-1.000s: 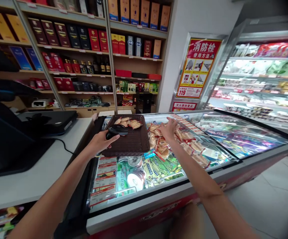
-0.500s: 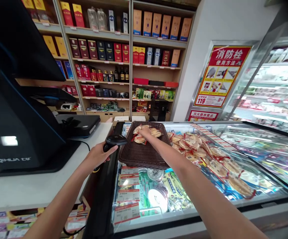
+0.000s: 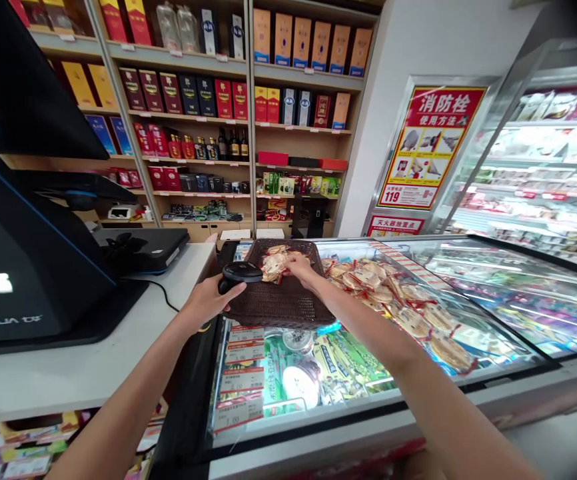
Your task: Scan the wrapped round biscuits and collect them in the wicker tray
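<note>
My left hand [image 3: 206, 298] is wrapped round the handle of a black barcode scanner [image 3: 241, 272], its head facing right toward the basket. A brown woven basket [image 3: 288, 307] sits on the glass top of a chest freezer. Inside it, my right hand [image 3: 298, 264] grips a clear-wrapped pastry [image 3: 274, 263] with red edging, raised and tilted toward the scanner. More wrapped pastries lie behind it in the basket, partly hidden. To the right, a heap of the same flat round packaged pastries [image 3: 368, 275] rests on the glass.
On the left, a white counter [image 3: 118, 360] carries a black checkout terminal [image 3: 33, 253] and a cable. Price labels [image 3: 241, 380] line the freezer's [image 3: 338, 417] left side. Shelves of boxed goods [image 3: 193, 93] stand behind, and a refrigerated display [image 3: 543, 160] stands at right.
My right hand has picked up a pastry in the basket and brought it closer to the scanner. The scanner has shifted slightly toward it. The whole view has moved a little to the right.
</note>
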Demonstrator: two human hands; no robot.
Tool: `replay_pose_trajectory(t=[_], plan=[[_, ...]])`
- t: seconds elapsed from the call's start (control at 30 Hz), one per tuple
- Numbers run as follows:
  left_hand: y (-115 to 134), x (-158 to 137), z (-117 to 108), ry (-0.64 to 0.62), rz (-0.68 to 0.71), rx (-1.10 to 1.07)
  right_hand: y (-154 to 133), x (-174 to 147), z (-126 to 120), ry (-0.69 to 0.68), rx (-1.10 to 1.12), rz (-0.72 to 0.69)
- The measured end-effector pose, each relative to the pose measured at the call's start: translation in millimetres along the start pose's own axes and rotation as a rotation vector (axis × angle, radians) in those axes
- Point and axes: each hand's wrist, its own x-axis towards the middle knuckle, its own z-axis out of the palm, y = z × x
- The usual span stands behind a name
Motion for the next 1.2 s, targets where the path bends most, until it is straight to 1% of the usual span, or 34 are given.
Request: replay_pose_trajectory(t=[0.1, 0.23, 0.33, 0.4, 0.5, 0.57, 0.67, 0.77, 0.83, 0.9, 0.97, 1.0, 1.03, 1.1, 1.13, 1.2], plan=[[25, 0, 12, -0.030, 0.016, 0.008, -1, -22, -36, 0.038, 0.071, 0.046], [59, 1, 36, -0.062, 0.068, 0.024, 2, -72, -89, 0.127, 0.186, -0.045], [83, 4, 64, -0.084, 0.132, 0.032, 8, -106, -121, 0.225, 0.096, -0.101], [97, 6, 87, -0.116, 0.181, 0.036, 14, -122, -138, 0.308, 0.032, -0.107], [116, 9, 117, -0.170, 0.243, 0.063, 23, -138, -159, 0.400, 0.048, -0.104], [127, 10, 132, -0.194, 0.272, 0.091, 28, -145, -170, 0.435, 0.085, -0.100], [140, 10, 145, -0.225, 0.307, 0.125, 33, -155, -183, 0.467, 0.130, -0.097], [147, 10, 150, -0.255, 0.324, 0.147, 38, -161, -194, 0.537, 0.238, -0.089], [148, 10, 149, -0.264, 0.317, 0.163, 43, -162, -206, 0.650, 0.377, -0.102], [146, 10, 146, -0.264, 0.302, 0.177, 48, -162, -221, 0.798, 0.523, -0.111], [142, 12, 141, -0.258, 0.285, 0.184, 51, -161, -237, 0.919, 0.649, -0.081], [140, 14, 138, -0.254, 0.277, 0.183, 52, -161, -244, 0.952, 0.704, -0.052], [137, 15, 135, -0.250, 0.269, 0.180, 51, -161, -249, 0.970, 0.750, -0.023], [130, 18, 129, -0.237, 0.249, 0.167, 48, -160, -254, 0.940, 0.825, 0.031], [126, 20, 126, -0.229, 0.237, 0.158, 45, -160, -252, 0.896, 0.846, 0.054], [118, 22, 118, -0.209, 0.211, 0.133, 37, -160, -241, 0.770, 0.866, 0.090]])
